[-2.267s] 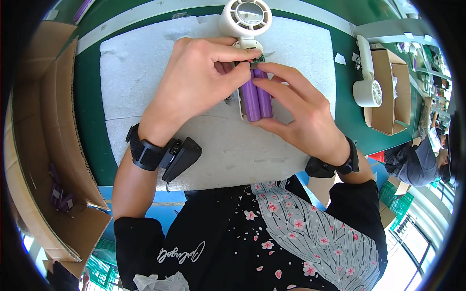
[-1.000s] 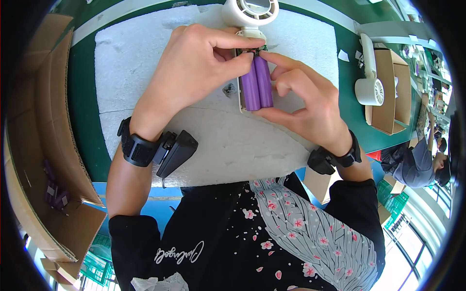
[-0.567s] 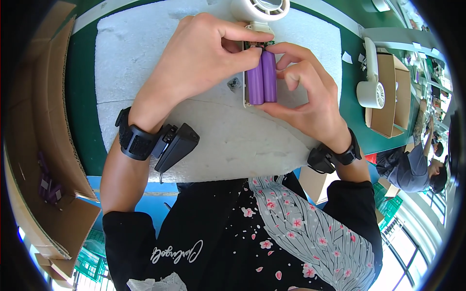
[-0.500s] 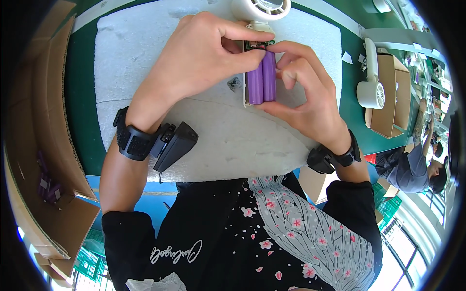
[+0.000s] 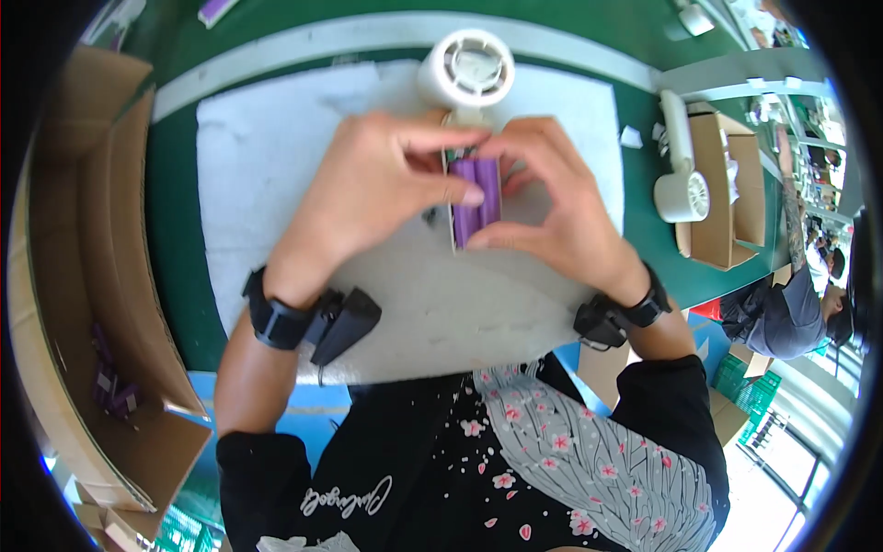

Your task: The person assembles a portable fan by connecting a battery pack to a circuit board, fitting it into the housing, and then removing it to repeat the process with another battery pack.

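Observation:
A white handheld fan (image 5: 467,69) lies on the pale foam pad (image 5: 405,322), its round head pointing away from me and its handle casing uncovered. Two purple cylindrical batteries (image 5: 475,207) sit side by side in the handle, with a bit of green circuit board at their far end. My left hand (image 5: 368,189) grips the handle's upper left, thumb on the batteries and forefinger near the board. My right hand (image 5: 561,198) is closed around the right side, its thumb at the batteries' near end and its forefinger at the far end. The fingers hide part of the board.
At the left stands an open cardboard box (image 5: 101,276) holding purple battery packs (image 5: 112,391). A second white fan (image 5: 681,175) lies at the right beside a smaller cardboard box (image 5: 736,198). Another person (image 5: 777,308) sits farther right. The green table (image 5: 349,32) surrounds the pad.
The whole scene sits lower in the view, with the fan and both hands shifted down and slightly left. My left thumb now lies farther down on the batteries. Both hands keep their hold.

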A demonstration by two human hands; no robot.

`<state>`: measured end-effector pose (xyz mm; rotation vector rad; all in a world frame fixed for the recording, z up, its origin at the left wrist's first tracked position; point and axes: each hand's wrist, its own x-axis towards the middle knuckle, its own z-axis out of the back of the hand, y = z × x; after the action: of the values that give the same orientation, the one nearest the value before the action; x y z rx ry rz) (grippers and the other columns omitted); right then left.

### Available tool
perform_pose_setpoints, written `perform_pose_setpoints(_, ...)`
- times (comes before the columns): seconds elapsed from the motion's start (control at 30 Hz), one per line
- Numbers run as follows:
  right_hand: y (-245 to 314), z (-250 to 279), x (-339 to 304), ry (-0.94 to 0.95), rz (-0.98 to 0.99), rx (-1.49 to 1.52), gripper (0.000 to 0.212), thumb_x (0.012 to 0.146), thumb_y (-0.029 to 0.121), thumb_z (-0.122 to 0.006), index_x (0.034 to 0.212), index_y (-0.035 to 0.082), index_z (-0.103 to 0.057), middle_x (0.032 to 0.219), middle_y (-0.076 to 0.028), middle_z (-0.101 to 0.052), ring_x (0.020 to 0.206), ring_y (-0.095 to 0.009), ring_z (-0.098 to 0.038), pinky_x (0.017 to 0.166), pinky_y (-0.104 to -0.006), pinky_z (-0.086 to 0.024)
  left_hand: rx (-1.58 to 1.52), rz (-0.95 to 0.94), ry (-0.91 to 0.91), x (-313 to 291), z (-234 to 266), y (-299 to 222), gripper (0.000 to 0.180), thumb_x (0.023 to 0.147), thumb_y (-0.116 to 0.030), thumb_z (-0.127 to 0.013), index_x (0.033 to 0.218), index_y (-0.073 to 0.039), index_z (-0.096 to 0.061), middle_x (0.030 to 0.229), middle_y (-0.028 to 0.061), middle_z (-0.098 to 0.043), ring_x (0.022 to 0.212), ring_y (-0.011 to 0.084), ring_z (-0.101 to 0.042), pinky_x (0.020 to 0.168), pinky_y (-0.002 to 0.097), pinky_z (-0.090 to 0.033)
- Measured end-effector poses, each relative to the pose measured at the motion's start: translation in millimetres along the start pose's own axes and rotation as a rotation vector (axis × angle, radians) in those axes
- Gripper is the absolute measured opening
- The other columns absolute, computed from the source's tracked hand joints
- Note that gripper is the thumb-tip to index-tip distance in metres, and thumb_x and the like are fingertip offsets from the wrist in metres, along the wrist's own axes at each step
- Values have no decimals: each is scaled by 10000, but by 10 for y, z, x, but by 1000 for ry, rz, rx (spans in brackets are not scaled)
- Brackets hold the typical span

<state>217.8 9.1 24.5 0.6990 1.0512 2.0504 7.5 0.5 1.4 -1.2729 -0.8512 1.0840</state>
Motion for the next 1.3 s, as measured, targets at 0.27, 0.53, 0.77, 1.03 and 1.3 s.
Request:
perform_pose_setpoints(0.27, -17, -84, -20, -194, -16, 7, 152, 756, 22, -756, 865, 8, -651, 864, -67, -615, 772, -159, -627, 645, -277, -507, 92, -149, -29, -62, -178, -127, 424, 698, -42, -792, 1111, -41, -692, 821, 100, -705, 672, 126, -660, 634, 256, -519)
perform_pose_setpoints(0.53, 37, 33, -6, -86, 102, -214, 113, 753, 14, -739, 824, -4, -653, 860, -98, -621, 736, -227, -626, 649, -315, -520, 194, -147, 14, -44, -136, -128, 454, 699, 17, -788, 1138, -13, -675, 839, 54, -698, 719, 78, -635, 661, 228, -518)
perform_pose_setpoints(0.77, 141, 68, -141, 60, 277, -396, 340, 715, 85, -777, 986, -51, -624, 1085, -154, -583, 966, -314, -582, 811, -379, -516, 122, -59, 30, -51, -95, -112, 427, 696, -57, -805, 1109, -47, -697, 816, 90, -706, 664, 123, -656, 633, 253, -518)
perform_pose_setpoints(1.03, 241, 15, -251, 163, 214, -546, 604, 667, 174, -794, 1152, -67, -526, 1269, -192, -471, 1143, -341, -479, 941, -377, -470, 209, -105, 52, -69, -63, -177, 479, 700, -46, -809, 1157, -37, -667, 935, 67, -691, 728, 117, -603, 666, 253, -500)
perform_pose_setpoints(1.3, -392, 342, 967, -114, 191, -770, 529, 693, 45, -728, 1180, -30, -533, 1196, -200, -544, 1104, -397, -529, 946, -428, -464, 401, -300, -389, 75, -4, -28, 465, 729, -96, -791, 1167, -69, -636, 1103, 112, -638, 769, 205, -599, 646, 308, -505)
